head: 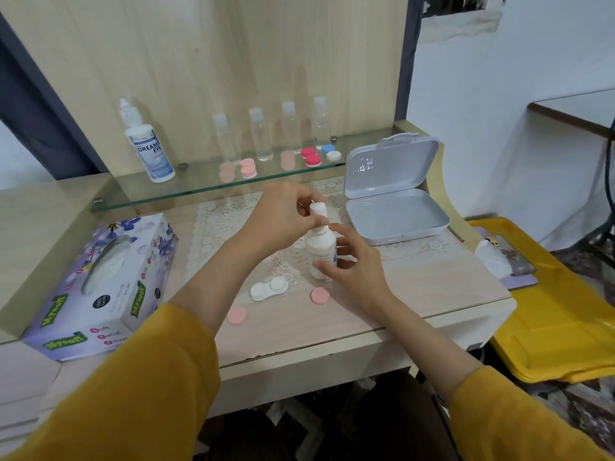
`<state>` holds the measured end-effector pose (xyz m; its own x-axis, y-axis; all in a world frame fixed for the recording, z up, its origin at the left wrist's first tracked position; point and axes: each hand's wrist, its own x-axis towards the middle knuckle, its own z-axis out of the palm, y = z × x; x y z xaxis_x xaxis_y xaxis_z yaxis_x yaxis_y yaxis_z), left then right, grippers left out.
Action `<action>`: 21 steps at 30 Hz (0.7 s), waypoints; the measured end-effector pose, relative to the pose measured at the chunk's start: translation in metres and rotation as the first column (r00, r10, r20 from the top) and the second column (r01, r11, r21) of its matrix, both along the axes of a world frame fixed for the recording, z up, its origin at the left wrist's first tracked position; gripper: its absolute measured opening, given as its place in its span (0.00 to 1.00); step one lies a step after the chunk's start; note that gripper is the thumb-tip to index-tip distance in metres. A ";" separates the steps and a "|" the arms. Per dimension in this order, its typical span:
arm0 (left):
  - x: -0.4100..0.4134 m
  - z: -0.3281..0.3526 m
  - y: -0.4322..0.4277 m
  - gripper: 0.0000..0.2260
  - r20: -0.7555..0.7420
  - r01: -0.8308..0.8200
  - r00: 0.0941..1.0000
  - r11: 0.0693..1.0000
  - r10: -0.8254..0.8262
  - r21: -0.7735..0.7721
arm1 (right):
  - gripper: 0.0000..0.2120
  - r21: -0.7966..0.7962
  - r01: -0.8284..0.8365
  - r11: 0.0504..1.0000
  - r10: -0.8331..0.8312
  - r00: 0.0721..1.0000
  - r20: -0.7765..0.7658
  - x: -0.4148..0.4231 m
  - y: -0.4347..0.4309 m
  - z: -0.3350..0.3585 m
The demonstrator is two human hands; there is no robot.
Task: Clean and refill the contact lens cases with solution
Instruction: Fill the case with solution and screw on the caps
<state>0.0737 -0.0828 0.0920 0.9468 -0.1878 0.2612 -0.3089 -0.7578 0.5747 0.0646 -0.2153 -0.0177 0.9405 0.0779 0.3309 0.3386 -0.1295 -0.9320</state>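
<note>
A small white solution bottle (320, 252) stands upright on the lace mat (229, 224) in the middle of the desk (432, 294). The right hand (352, 261) wraps its fingers (324, 268) around the bottle's body, closed on it, while the left hand (286, 214) pinches the bottle's white cap (317, 208) from above — fingers narrow, gripping the cap.

Just in front of the bottle lies an open white lens case (269, 287), its two wells uncovered. One pink cap (320, 296) rests beside it to the right, another pink cap (237, 315) nearer the desk edge to the left.

A tissue box (100, 287) sits at the left, and an open grey box (396, 191) at the right, lid raised. On the glass shelf (199, 188) behind — a larger solution bottle (148, 144), four clear bottles (261, 134), and several lens cases: pink (248, 168), red (311, 156), blue and white (331, 153).
</note>
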 end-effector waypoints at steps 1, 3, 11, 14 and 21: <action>0.001 0.001 0.000 0.10 -0.026 0.020 0.999 1.000 -0.020 -0.001 | 0.26 -0.003 0.001 1.000 -0.001 1.000 0.000 0.000 0.000 0.000; 0.002 0.002 0.001 0.12 -0.079 0.070 0.994 0.997 -0.073 -0.038 | 0.25 -0.003 0.000 1.000 0.000 1.000 -0.005 0.000 0.000 0.000; 0.005 0.002 0.003 0.12 -0.153 0.098 0.980 0.982 -0.123 -0.159 | 0.26 0.021 -0.012 1.000 0.012 1.000 -0.014 -0.003 0.000 0.004; 0.005 -0.002 -0.001 0.10 -0.102 0.000 0.995 0.990 -0.015 -0.143 | 0.27 0.020 -0.010 1.000 0.010 1.000 -0.012 -0.005 0.001 0.005; 0.007 0.000 -0.001 0.15 -0.126 0.075 0.989 0.996 -0.081 -0.048 | 0.27 -0.006 -0.001 1.000 0.001 1.000 -0.009 -0.003 0.000 0.003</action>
<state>0.0802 -0.0838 0.0917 0.9559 -0.2535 0.1480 -0.2877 -0.7083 0.6446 0.0613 -0.2150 -0.0143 0.9433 0.0812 0.3218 0.3303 -0.1345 -0.9342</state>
